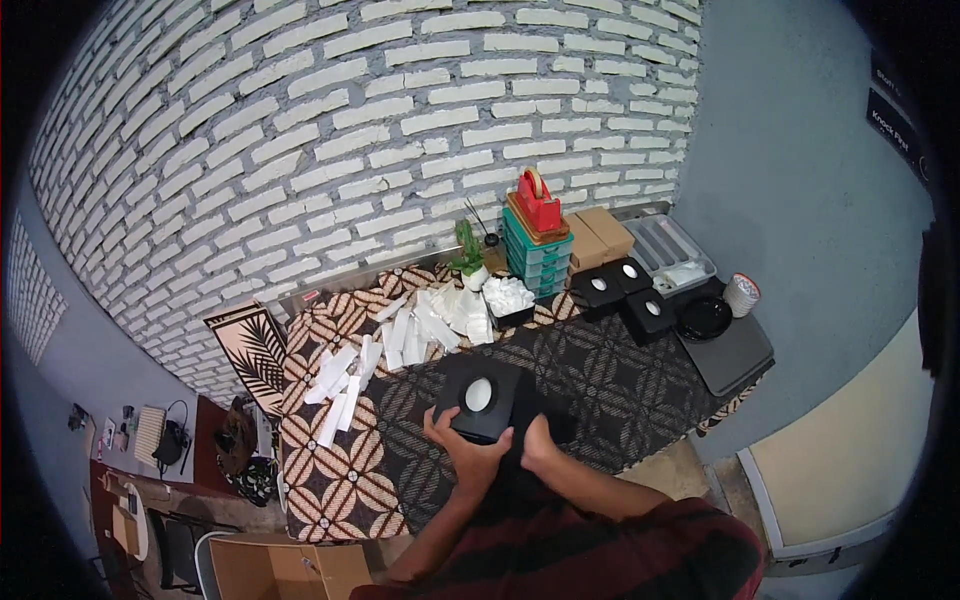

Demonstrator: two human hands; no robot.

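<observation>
A black box point(497, 384) with a white oval on its top sits before me at the front of the dark table runner. My left hand point(468, 450) grips its near left side, thumb and fingers spread around the edge. Against the right side of the same box is my right hand point(541, 446), its fingers mostly hidden behind the dark surface. Beyond the box lie loose strips of white paper point(408, 333) and a small black tray of crumpled white pieces point(507, 296).
Several similar black boxes point(648, 316) stand at the right, beside a black bowl point(704, 319) and stacked cups point(741, 294). A green drawer unit point(538, 256) carries a red tape dispenser point(539, 203). A potted cactus point(470, 250) is near the brick wall. A cardboard box point(285, 570) sits below left.
</observation>
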